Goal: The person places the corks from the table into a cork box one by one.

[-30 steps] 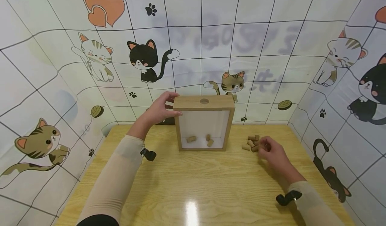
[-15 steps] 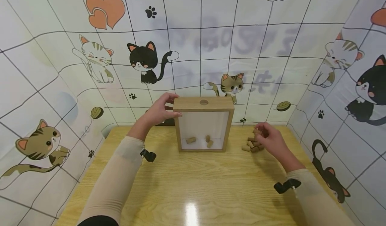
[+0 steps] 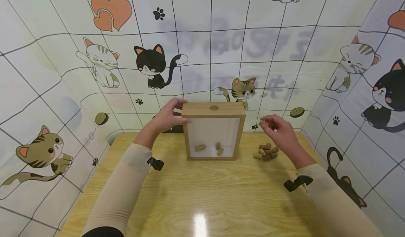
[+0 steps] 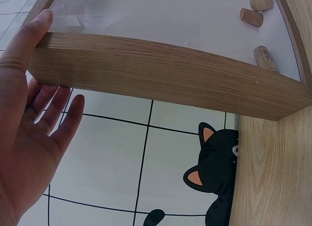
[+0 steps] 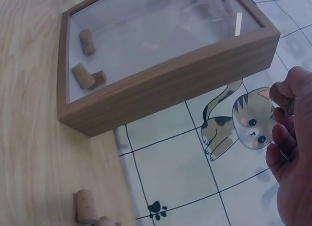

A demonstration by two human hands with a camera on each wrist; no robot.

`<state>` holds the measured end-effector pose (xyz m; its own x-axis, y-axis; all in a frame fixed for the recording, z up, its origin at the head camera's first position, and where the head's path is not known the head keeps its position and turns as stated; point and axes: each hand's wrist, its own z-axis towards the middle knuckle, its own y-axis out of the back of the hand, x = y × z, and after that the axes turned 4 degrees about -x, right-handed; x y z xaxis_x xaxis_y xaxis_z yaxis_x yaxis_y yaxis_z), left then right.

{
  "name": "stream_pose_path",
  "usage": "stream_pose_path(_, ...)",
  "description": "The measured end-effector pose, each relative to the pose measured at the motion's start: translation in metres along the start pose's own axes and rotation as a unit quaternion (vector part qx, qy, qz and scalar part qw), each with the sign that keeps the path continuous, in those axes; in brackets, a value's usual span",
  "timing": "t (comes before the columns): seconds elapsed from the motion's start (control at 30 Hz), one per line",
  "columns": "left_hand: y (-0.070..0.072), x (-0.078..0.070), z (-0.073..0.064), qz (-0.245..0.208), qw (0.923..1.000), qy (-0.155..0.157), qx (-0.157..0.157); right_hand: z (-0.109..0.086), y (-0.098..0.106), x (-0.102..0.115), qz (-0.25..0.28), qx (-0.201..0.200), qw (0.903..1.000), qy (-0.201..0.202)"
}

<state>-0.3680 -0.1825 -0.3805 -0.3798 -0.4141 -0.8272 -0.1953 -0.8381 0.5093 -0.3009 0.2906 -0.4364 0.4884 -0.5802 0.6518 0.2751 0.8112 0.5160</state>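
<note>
A shallow wooden box (image 3: pixel 197 109) with a clear front stands upright, a round hole (image 3: pixel 214 108) in its top. My left hand (image 3: pixel 166 116) grips its upper left corner, thumb on the front edge and fingers behind. Inside, 3 corks lie on the floor of the box, one cork (image 3: pixel 200 147) at the left and two close together at the right. Between thumb and forefinger, my right hand (image 3: pixel 281 133) pinches another cork (image 5: pixel 280 96). That hand is raised right of the box, roughly level with its upper part. Below it is a small pile of corks (image 3: pixel 266 153).
The box stands near the back of a wood-grain table (image 3: pixel 190 191). Close behind it rises a wall covering (image 3: pixel 196 54) printed with cats and grid lines, which also runs along both sides.
My right hand has picked a cork from the pile, lifted it and brought it left toward the box. The left hand keeps its hold on the corner.
</note>
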Motion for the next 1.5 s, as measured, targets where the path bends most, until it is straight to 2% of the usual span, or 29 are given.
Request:
stream_pose_path(0.47,0.001,-0.001,-0.002,-0.006,1.0000,0.007,0.002,0.033,-0.003,0.032,0.006,-0.010,0.9989,0.046)
stream_pose_path(0.63,0.001,-0.001,-0.002,0.002,1.0000,0.008,0.001,0.046,-0.004,0.052,0.022,-0.007,0.9983,0.053)
stream_pose_path(0.8,0.001,-0.002,-0.003,0.004,0.9999,0.010,-0.002,0.056,-0.008,0.071,0.051,0.013,0.9977,0.043)
stream_pose_path(1.1,0.001,0.002,-0.001,0.007,1.0000,0.004,0.002,0.075,-0.022,0.085,0.032,0.046,0.9968,0.056)
stream_pose_path(1.5,0.002,0.002,0.001,0.012,0.9999,-0.002,0.004,0.096,-0.042,0.107,0.040,0.089,0.9928,0.069)
